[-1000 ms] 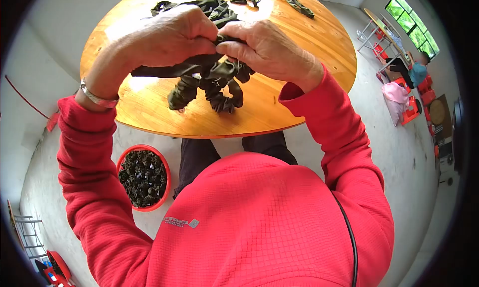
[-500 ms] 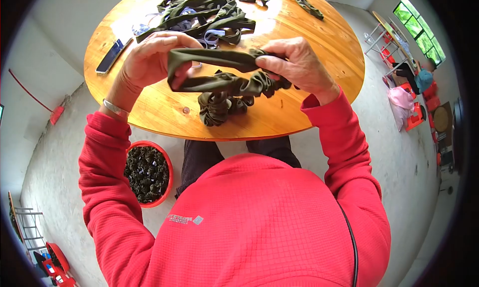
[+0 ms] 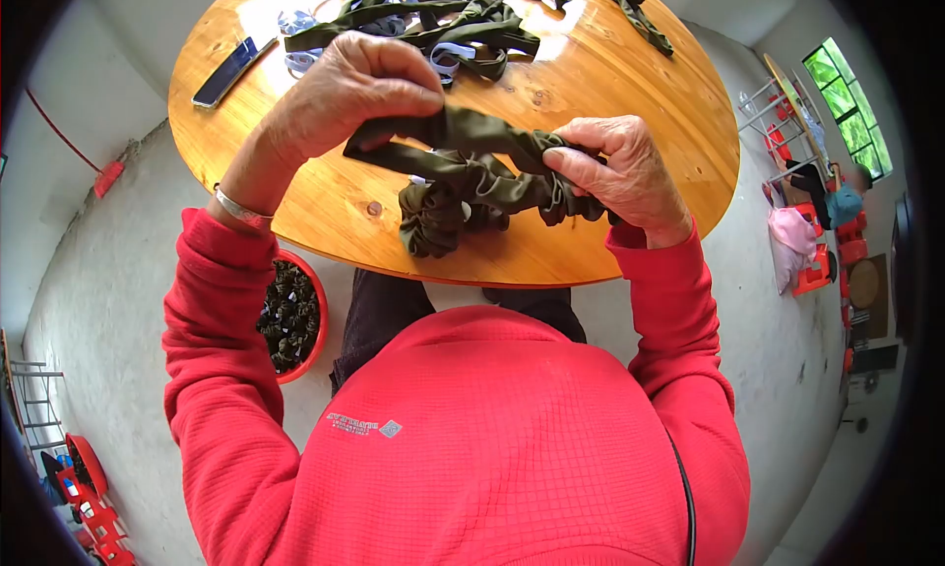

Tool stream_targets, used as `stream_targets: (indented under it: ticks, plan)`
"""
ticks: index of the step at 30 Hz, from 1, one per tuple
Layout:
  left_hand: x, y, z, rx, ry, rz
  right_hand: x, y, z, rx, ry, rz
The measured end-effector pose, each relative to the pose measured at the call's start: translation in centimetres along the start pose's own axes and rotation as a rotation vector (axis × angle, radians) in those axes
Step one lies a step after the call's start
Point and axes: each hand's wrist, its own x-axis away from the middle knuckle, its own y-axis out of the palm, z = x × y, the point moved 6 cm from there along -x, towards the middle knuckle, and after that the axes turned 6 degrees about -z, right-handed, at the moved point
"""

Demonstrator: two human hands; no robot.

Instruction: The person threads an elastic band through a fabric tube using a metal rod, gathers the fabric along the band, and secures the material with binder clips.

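Note:
A dark green fabric loop (image 3: 492,187), partly gathered into ruffles, is stretched between my two hands above the near part of the table. My left hand (image 3: 369,89) pinches the upper edge of its smooth, flat end. The gathered end on the right is gripped between the thumb and fingers of my right hand (image 3: 615,167). Just below the loop, a bunched green scrunchie (image 3: 430,220) lies on the wooden table (image 3: 325,197), with more gathered fabric beside it, partly hidden by the loop.
Green strips (image 3: 482,34) and pale blue bands (image 3: 451,58) lie across the table's far side. A phone (image 3: 228,72) is at the left. Below the table edge, a red basin (image 3: 320,340) holds many scrunchies. A person (image 3: 844,204) sits at the far right.
The loop, spread open half a second ago, is now drawn out toward the right. My left hand has closed on its upper edge and moved up. My right hand has shifted right and down.

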Motion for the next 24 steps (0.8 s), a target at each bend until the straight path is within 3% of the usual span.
stream_targets:
  ticks: [3, 5, 6, 7, 11, 17, 21, 23, 24]
  plan:
    - [-1.0, 0.0, 0.1, 0.285, 0.021, 0.069, -0.8, -0.3, 0.6, -0.055, -0.057, 0.065]
    - [-2.0, 0.5, 0.3, 0.458, 0.206, 0.012, -1.1, -1.2, 0.8, -0.061, -0.051, 0.091]
    - [-2.2, 0.5, -0.6, 0.402, 0.255, 0.042, -1.2, -1.8, 0.9, -0.066, -0.048, 0.103]
    - [-2.7, 1.6, -1.2, 0.755, 0.171, -0.233, -1.3, -2.3, 1.1, -0.059, -0.015, 0.069]
    - [-2.1, 1.0, -3.7, 0.457, -0.198, 0.003, -1.4, -3.7, 1.9, -0.037, 0.053, -0.098]
    - [-2.6, -0.3, -4.9, 0.099, -0.202, -0.068, -2.8, -3.4, 3.2, -0.03, 0.117, -0.251]
    - [-4.3, 0.8, -4.2, 0.0, -0.204, -0.089, -4.1, -2.5, 4.2, -0.051, 0.015, -0.211]
    - [-5.4, 1.0, -5.1, 0.085, -0.198, -0.029, -4.3, -2.1, 5.0, -0.035, -0.044, -0.158]
    - [-5.7, 1.0, -4.9, 0.169, -0.222, 0.002, -4.4, -2.3, 6.4, -0.092, 0.034, -0.153]
